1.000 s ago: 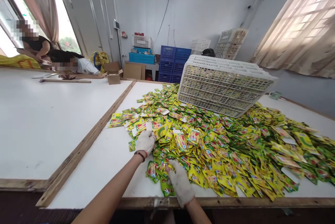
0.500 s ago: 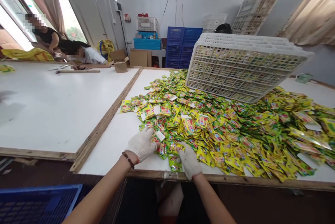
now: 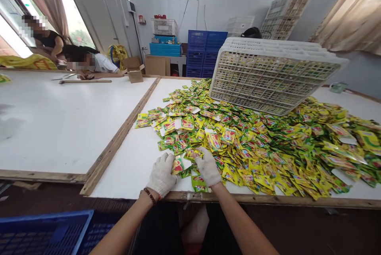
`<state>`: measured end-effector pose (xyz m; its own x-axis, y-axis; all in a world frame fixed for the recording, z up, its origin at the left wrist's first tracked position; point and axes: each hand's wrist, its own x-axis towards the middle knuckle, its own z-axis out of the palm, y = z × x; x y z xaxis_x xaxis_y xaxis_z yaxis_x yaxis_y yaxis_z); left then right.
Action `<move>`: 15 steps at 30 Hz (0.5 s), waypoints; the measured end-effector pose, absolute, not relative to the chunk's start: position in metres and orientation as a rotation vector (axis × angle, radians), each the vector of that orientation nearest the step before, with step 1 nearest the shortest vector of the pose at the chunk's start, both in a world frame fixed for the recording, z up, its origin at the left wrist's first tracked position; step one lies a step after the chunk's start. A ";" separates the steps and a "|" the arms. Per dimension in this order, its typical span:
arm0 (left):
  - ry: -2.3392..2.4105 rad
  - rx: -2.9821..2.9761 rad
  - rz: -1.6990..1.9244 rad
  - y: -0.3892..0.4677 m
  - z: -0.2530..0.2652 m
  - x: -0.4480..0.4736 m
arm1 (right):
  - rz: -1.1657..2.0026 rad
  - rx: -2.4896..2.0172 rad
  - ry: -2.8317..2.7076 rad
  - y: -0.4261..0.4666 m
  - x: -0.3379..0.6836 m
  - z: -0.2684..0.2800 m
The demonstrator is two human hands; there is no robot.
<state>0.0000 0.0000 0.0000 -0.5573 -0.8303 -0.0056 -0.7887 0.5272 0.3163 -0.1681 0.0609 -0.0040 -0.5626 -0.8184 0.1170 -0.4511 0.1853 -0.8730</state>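
Sachets of glossy yellow-and-green foil (image 3: pixel 256 140) lie heaped straight ahead of me, the heap's long axis running from the near left to the far right of the white board tabletop (image 3: pixel 131 167). My left hand (image 3: pixel 162 173), in a white knit glove, rests at the heap's near-left fringe, its fingers touching one sachet with a red print (image 3: pixel 177 165); whether it is pinched or only touched, I cannot tell. My right hand (image 3: pixel 208 166), gloved likewise, lies flat on the sachets just beside it; the two hands are near each other but apart. Both are about equally near the loose sachets, the left nearer the bare board. A white plastic lattice crate (image 3: pixel 274 76) sits tilted on the far part of the heap. A wooden rail (image 3: pixel 119 140) separates this board from the adjoining white table (image 3: pixel 53 124), where other people lean at the far end. Blue crates (image 3: pixel 205 50) stand against the back wall.
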 end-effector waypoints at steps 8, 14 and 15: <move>-2.693 1.175 -0.421 0.011 0.007 0.000 | -0.674 -1.558 2.080 0.069 -0.177 0.023; -2.629 1.224 -0.480 0.018 0.008 -0.008 | -0.760 -1.504 1.951 0.073 -0.172 0.027; -2.626 1.237 -0.469 0.018 0.008 -0.009 | -0.808 -1.457 1.892 0.074 -0.173 0.026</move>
<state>-0.0087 0.0183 0.0079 -0.6292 -0.7759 0.0457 -0.7121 0.5990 0.3663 -0.1732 0.0742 0.0258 -0.2080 -0.9730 -0.1004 -0.6003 0.2080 -0.7723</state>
